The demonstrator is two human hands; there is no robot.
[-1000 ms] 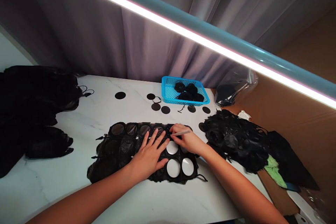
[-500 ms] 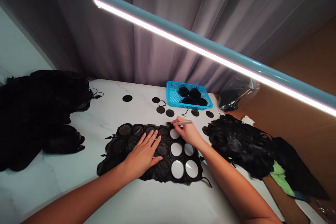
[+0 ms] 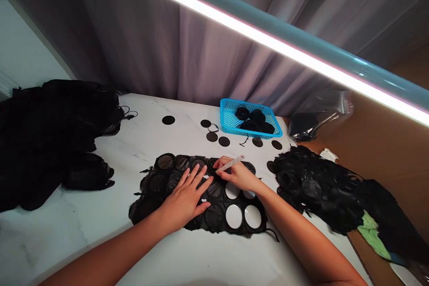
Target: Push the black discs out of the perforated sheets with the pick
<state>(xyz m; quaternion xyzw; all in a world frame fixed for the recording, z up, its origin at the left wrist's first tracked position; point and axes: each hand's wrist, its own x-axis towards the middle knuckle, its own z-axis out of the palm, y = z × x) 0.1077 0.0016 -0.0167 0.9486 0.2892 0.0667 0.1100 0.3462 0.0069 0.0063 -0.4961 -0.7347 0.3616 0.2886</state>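
While the left hand (image 3: 186, 199) lies open, pressing the black sheet (image 3: 150, 183) flat, the right fingers (image 3: 221, 164) pinch a slim pale tool (image 3: 231, 163) at a ring (image 3: 210, 165) just past the left fingertips (image 3: 204, 169); I'd next keep the sheet pinned.

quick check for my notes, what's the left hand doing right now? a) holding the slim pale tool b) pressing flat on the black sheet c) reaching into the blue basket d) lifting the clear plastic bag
B: the left hand lies flat with spread fingers on the black sheet, while the slim pale tool is in the right hand.
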